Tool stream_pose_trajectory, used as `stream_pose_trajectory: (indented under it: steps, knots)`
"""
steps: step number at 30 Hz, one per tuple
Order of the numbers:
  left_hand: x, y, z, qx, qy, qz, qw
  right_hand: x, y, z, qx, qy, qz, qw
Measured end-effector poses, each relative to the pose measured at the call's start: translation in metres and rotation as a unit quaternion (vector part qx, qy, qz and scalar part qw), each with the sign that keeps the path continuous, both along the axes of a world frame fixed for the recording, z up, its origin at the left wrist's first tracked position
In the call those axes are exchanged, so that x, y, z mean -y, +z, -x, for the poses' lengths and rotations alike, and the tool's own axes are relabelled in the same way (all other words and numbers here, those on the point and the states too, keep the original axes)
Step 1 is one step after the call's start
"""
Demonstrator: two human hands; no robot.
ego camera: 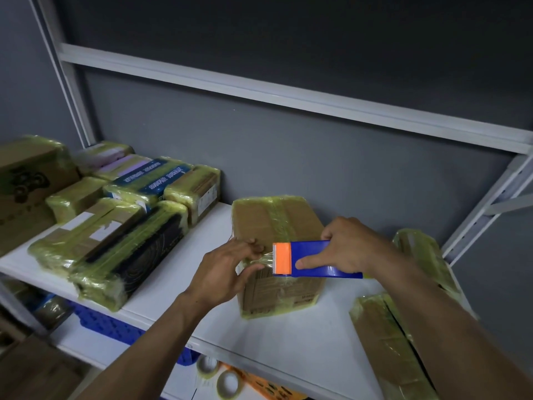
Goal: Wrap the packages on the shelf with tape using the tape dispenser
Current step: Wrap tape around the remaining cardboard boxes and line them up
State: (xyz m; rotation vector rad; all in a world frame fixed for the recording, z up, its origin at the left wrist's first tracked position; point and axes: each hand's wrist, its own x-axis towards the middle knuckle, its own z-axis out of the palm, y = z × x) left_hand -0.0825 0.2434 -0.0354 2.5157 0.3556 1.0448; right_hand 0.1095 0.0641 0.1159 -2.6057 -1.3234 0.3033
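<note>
A brown cardboard package (pixel 274 223) with yellowish tape along its edges stands on the white shelf (pixel 288 339), in the middle. My right hand (pixel 346 246) grips a blue tape dispenser (pixel 314 259) with an orange cutter end, held just above the package's front top edge. A short stretch of clear tape (pixel 264 259) runs from the cutter to my left hand (pixel 227 269), which pinches the tape's end against the package's front left corner.
Several taped packages (pixel 115 235) are stacked on the shelf's left half. More taped packages (pixel 386 345) lie at the right, partly under my right forearm. Tape rolls (pixel 227 385) and a blue crate (pixel 115 324) sit on the level below. A white shelf post (pixel 487 206) stands at right.
</note>
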Motion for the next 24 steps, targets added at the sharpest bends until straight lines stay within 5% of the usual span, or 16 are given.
stream_pose_trajectory:
  steps: [10,24]
  knots:
    - [-0.004,0.006,0.013,-0.016,-0.011,0.033,0.999,0.018,0.006,-0.003,0.008,0.000,-0.009,1.000]
    - [0.016,0.009,0.014,-0.047,0.012,-0.043,0.998,0.003,0.001,0.018,0.083,-0.019,0.048,0.995]
